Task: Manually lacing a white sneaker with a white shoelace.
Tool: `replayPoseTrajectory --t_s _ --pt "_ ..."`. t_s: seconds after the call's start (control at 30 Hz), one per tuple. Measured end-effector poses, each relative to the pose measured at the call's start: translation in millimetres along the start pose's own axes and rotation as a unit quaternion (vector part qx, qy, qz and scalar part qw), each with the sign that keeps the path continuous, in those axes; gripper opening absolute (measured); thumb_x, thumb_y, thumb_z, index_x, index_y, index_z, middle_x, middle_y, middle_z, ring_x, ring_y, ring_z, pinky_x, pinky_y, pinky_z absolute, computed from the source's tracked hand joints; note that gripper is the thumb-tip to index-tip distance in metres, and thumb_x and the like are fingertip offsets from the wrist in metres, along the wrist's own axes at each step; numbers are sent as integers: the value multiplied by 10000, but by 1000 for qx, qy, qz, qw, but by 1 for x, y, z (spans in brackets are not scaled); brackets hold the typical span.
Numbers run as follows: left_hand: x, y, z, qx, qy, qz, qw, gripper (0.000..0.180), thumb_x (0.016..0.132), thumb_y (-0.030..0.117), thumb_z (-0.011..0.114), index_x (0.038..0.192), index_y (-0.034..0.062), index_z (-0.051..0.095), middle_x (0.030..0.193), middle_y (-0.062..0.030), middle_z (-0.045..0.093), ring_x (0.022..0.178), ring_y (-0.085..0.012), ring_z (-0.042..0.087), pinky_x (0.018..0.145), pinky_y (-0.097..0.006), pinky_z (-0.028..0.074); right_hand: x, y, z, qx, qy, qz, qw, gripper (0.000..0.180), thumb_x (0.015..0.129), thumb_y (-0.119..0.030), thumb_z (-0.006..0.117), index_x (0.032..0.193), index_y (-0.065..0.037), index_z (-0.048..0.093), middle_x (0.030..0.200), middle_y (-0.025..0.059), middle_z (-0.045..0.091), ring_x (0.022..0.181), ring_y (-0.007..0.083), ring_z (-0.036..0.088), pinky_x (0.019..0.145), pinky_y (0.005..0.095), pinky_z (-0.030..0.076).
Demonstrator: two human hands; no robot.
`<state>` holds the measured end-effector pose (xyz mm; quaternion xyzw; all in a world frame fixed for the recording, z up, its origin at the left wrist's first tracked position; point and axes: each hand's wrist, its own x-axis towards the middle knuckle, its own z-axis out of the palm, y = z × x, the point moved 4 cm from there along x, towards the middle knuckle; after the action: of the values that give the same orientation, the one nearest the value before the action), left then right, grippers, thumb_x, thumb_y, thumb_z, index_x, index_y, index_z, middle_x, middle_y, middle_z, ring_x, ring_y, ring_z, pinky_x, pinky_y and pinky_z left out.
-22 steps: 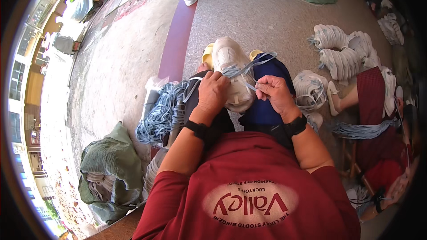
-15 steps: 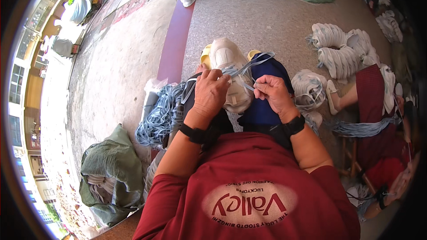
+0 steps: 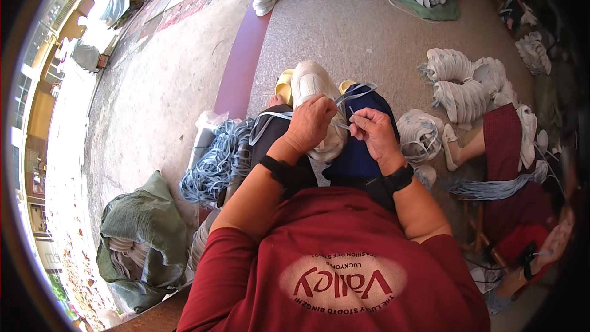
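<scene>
A white shoe (image 3: 309, 77) sits between my knees, its rounded toe pointing away from me. My left hand (image 3: 312, 122) lies over its middle, fingers curled in and closed on the shoe; the fingertips are hidden. To the right, my right hand (image 3: 375, 130) pinches a light blue shoelace between thumb and fingers, over my right thigh. One loop of shoelace (image 3: 364, 88) arches above that hand. Another lace loop (image 3: 265, 124) comes out on the left of my left hand and hangs over my left thigh.
A tangled heap of blue laces (image 3: 216, 169) lies beside my left leg, with a green sack (image 3: 147, 227) nearer. Bundles of white shoes (image 3: 461, 83) stand on the right floor. A co-worker's leg (image 3: 470, 147) and blue laces (image 3: 491, 188) are close on my right.
My left hand has moved right over the shoe, its fingers more tucked under. The lace loop on the left now stretches wider over my thigh. My right hand keeps its pinch.
</scene>
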<state>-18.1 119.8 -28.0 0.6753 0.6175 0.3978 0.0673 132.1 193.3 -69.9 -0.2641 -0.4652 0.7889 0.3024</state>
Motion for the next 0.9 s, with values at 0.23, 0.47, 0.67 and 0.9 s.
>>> replayPoseTrajectory --t_s 0.23,0.47,0.67,0.9 --pt "-14 7 3 -66 -78 -86 991 73 845 114 527 867 45 517 718 -144 587 703 -364 596 622 -420 471 12 1 0 -38 0 6 999 82 850 -51 579 787 -9 611 614 46 582 498 75 487 459 190 358" --pt "-33 98 -4 -270 -274 108 917 59 845 86 577 852 33 552 722 -96 586 668 -291 603 604 -358 467 21 -4 36 -277 -81 27 957 136 815 -19 567 680 -8 568 564 12 547 450 63 474 413 221 360" --pt "-36 93 -12 -379 -249 89 887 51 843 64 592 849 24 560 741 -77 585 676 -245 596 623 -327 462 32 -2 50 -572 -97 -88 810 78 719 -53 558 703 21 579 632 194 582 581 312 598 531 391 452" --pt "-41 86 -13 -383 -230 97 889 41 838 47 592 853 24 561 755 -74 587 685 -243 593 632 -325 462 37 -4 68 -680 -119 -70 720 95 715 -75 511 707 -13 583 750 228 593 754 411 585 654 483 458"
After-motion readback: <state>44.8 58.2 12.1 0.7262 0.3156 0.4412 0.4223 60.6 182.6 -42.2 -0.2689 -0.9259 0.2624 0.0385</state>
